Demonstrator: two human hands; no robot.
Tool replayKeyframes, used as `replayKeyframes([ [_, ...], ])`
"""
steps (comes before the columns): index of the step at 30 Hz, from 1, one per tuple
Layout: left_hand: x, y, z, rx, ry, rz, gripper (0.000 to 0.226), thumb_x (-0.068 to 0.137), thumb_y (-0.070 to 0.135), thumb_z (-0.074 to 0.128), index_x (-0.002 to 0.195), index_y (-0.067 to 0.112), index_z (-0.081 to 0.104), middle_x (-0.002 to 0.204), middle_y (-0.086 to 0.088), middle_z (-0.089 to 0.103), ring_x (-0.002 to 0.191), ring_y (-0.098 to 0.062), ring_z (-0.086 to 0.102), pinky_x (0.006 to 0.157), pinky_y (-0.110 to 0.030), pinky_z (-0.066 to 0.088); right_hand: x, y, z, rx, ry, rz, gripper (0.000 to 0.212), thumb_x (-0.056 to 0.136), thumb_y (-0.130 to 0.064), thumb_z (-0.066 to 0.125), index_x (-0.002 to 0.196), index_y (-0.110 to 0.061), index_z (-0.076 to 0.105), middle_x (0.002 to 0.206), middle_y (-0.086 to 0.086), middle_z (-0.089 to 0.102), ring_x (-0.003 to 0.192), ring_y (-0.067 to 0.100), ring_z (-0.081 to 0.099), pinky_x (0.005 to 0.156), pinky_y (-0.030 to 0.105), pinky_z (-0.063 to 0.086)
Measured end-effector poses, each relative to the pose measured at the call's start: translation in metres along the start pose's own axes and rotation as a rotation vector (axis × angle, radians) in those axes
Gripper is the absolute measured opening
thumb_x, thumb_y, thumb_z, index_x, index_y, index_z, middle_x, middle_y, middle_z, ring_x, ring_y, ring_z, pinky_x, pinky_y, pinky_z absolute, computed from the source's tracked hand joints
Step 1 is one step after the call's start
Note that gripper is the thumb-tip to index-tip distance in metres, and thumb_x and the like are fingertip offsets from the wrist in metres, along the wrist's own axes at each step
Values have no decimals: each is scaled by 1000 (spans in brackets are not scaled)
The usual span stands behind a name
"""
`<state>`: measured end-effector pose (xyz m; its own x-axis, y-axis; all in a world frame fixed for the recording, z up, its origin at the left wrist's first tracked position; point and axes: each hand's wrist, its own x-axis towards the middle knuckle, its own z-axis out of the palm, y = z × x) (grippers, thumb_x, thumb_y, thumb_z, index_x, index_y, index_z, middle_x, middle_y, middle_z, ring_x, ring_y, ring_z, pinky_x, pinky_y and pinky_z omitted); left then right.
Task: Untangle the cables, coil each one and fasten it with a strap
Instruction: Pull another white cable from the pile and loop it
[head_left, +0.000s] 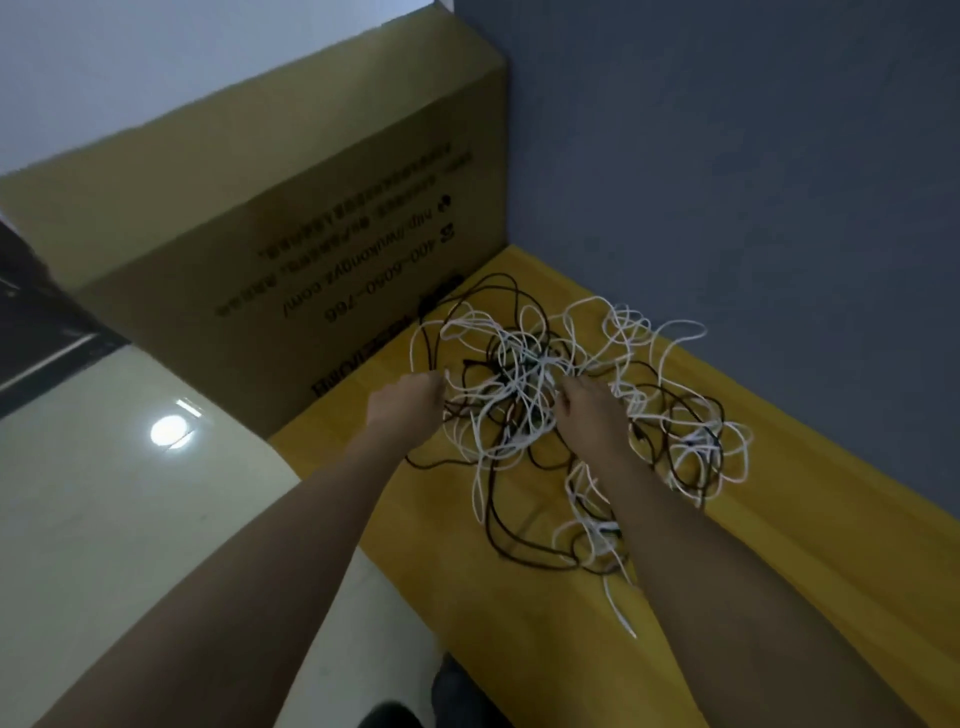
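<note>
A tangled heap of white and black cables (524, 364) lies on a yellow surface (810, 561). My left hand (408, 402) is at the heap's left edge, its fingers curled round white and dark strands there. My right hand (589, 410) reaches into the middle of the tangle, and its fingertips are hidden among the white loops. A loose white cable end (621, 613) trails toward me beside my right forearm. No strap is visible.
A large cardboard box (291, 234) with printed text stands against the yellow surface on the left, touching the heap's far side. A grey wall (753, 156) runs behind and to the right. Glossy pale floor (130, 493) lies to the left, below the surface's edge.
</note>
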<state>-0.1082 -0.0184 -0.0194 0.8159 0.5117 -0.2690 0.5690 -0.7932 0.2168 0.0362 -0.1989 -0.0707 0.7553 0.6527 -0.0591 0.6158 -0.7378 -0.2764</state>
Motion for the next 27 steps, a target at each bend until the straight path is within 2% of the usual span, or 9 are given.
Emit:
replayKeyframes([
  [6,70,-29,-15,-69,-47,42,23,103,19,36,113,13,56,67,3,44,51,-13,38,43,-27,22,62,-26,12,142,28,117,34,98,-26,48,126,-10,57,126,11,57,114,30,51,85,38,49],
  [9,107,-36,-21,-66,-65,124,25,104,21,35,114,12,57,64,3,43,49,-13,35,43,-28,21,86,-31,20,137,-79,204,43,96,-37,51,131,-13,54,130,13,48,116,33,48,88,40,49],
  [14,159,-38,-24,-56,-127,298,25,105,22,36,120,15,55,62,1,44,48,-17,35,44,-30,24,104,-38,28,166,-130,364,34,96,-24,54,127,-10,57,134,15,41,98,35,59,86,36,49],
  [16,176,-38,-26,-105,-132,362,25,104,22,38,118,14,57,74,-3,55,53,-19,44,48,-31,32,103,-40,27,208,-124,429,29,97,-21,53,123,-9,59,135,15,39,94,36,60,84,35,47],
  [18,194,-40,-21,-141,-140,444,25,102,23,43,119,15,59,108,-8,62,79,-24,58,62,-39,48,97,-42,23,252,-104,451,25,98,-21,52,116,-8,64,135,15,38,90,35,61,81,35,47],
  [21,211,-36,-15,-114,-218,522,35,100,27,50,133,16,53,136,-8,50,119,-28,51,90,-45,49,82,-47,12,357,115,470,23,98,-16,51,113,-4,64,128,14,45,86,26,58,77,28,41],
  [23,214,-29,-12,-77,-324,523,46,98,32,52,141,17,44,143,-7,43,125,-28,47,94,-45,47,72,-49,0,460,339,507,17,97,-10,52,106,-4,66,118,12,50,83,18,56,76,24,42],
  [25,216,-25,-8,-134,-433,500,54,97,34,56,145,19,37,145,-6,43,125,-27,49,94,-42,48,62,-50,-14,506,527,527,12,95,-8,57,97,-7,69,109,6,53,82,8,58,74,29,51],
  [27,216,-23,-3,-200,-484,498,52,95,29,58,144,19,40,140,-7,50,121,-26,53,93,-42,50,55,-53,-28,537,654,545,10,93,-6,60,93,-11,69,105,5,54,84,1,58,71,22,52],
])
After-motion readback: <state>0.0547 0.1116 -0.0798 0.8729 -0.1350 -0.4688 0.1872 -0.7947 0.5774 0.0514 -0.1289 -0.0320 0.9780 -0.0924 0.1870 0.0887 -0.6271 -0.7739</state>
